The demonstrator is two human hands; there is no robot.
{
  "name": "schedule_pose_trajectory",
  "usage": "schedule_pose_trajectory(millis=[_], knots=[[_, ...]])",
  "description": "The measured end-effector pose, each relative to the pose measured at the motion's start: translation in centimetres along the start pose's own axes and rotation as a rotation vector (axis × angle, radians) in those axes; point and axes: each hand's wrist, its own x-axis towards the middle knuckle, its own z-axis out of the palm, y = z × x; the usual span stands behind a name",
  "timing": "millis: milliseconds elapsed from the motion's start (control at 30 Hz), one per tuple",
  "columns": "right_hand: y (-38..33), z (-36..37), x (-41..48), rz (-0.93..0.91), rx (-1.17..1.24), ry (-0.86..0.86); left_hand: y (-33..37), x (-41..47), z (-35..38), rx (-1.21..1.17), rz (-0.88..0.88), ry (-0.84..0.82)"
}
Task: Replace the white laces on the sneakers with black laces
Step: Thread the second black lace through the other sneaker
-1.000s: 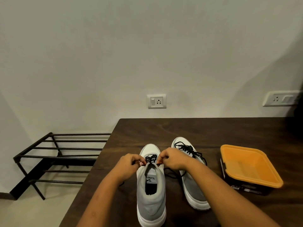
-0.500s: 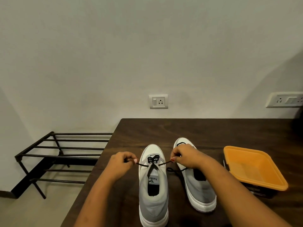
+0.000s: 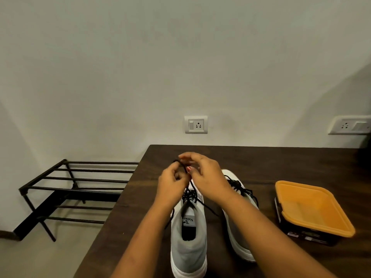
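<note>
One wide-angle head-worn view looks forward and down from above the near side of the worktop (image 3: 261, 161), facing the wall (image 3: 180, 57); the sneakers (image 3: 188, 243) lie close, at the bottom edge.

Two sneakers stand side by side. The left sneaker (image 3: 188, 243) is grey with a white sole and white toe. The right sneaker (image 3: 239, 237) shows the same grey and white. Both carry black laces (image 3: 190, 194). The left sneaker's tongue label (image 3: 188, 220) is white with black print. The table (image 3: 261, 163) is dark brown with wood grain. The box (image 3: 313, 207) is black with an orange top. The wall (image 3: 160, 57) is plain off-white and its sockets (image 3: 196, 124) are white. The rack (image 3: 70, 189) is black and the floor (image 3: 30, 257) is beige. One fingernail (image 3: 189, 168) is pinkish red.
</note>
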Motion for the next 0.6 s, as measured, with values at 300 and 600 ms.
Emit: schedule_pose_trajectory(millis=[300, 600], knots=[[1.1, 0.6, -0.9, 0.133, 0.057, -0.197, 1.4, -1.1, -1.8, -0.504, -0.192, 0.117], [2.1, 2.4, -0.7, 0.28, -0.278, -0.338, 2.6, -0.5, -4.2, -0.971, -0.071, 0.278]])
